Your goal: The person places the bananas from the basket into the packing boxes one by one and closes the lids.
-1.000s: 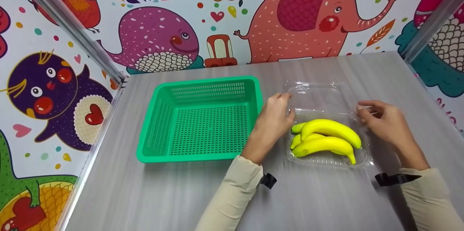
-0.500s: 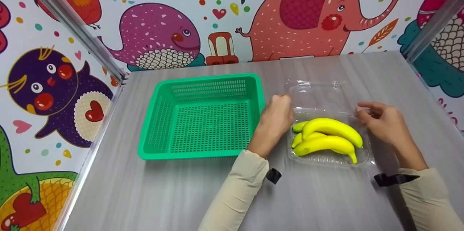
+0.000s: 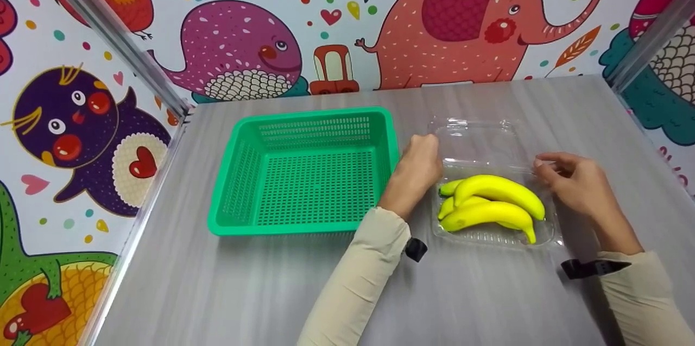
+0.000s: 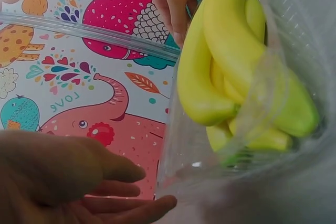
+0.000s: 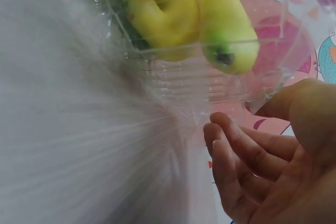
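Several yellow bananas (image 3: 491, 196) with some green ends lie in the base of a clear plastic clamshell box (image 3: 478, 238), whose lid (image 3: 478, 142) is folded back on the table. My left hand (image 3: 417, 169) is at the box's left side, near the hinge. In the left wrist view its thumb and fingers stand apart beside the plastic, with a gap between them. My right hand (image 3: 578, 180) is at the right side near the hinge corner. In the right wrist view its thumb reaches the box's edge, and the loosely bent fingers (image 5: 252, 153) are just off it.
A green perforated basket (image 3: 220, 188) stands left of the box, close to my left forearm. The grey table (image 3: 304, 291) is bounded by a patterned back wall (image 3: 336, 25) and side walls with metal corner posts (image 3: 117, 36).
My left hand has shifted slightly up and its thumb has gone out of sight in the head view. The right hand, box and bananas stay put; the head view has tilted a little.
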Demonstrator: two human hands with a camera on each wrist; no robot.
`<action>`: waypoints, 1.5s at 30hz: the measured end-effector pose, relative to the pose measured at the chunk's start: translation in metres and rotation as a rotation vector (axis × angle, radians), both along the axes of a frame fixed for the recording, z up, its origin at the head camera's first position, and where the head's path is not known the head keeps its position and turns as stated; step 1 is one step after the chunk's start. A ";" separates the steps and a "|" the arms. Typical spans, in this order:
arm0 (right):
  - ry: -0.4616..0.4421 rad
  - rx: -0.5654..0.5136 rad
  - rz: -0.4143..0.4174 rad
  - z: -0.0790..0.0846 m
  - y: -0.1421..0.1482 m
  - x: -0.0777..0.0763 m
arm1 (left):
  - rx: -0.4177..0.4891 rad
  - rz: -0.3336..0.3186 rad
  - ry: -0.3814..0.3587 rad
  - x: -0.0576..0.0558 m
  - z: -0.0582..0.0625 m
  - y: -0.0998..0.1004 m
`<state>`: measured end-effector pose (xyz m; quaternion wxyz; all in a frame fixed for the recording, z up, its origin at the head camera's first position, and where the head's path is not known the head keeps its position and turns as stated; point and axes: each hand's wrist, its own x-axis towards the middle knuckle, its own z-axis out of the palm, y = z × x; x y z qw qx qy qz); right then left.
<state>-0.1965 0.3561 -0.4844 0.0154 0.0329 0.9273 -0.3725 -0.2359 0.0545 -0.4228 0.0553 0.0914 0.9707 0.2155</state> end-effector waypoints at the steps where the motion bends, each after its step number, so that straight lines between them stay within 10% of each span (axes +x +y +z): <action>1: 0.002 0.003 0.000 0.000 0.000 0.000 | 0.010 -0.002 -0.008 -0.001 0.000 0.000; 45: 0.215 -0.036 -0.114 0.013 0.003 0.012 | 0.280 0.033 0.074 0.001 0.003 -0.013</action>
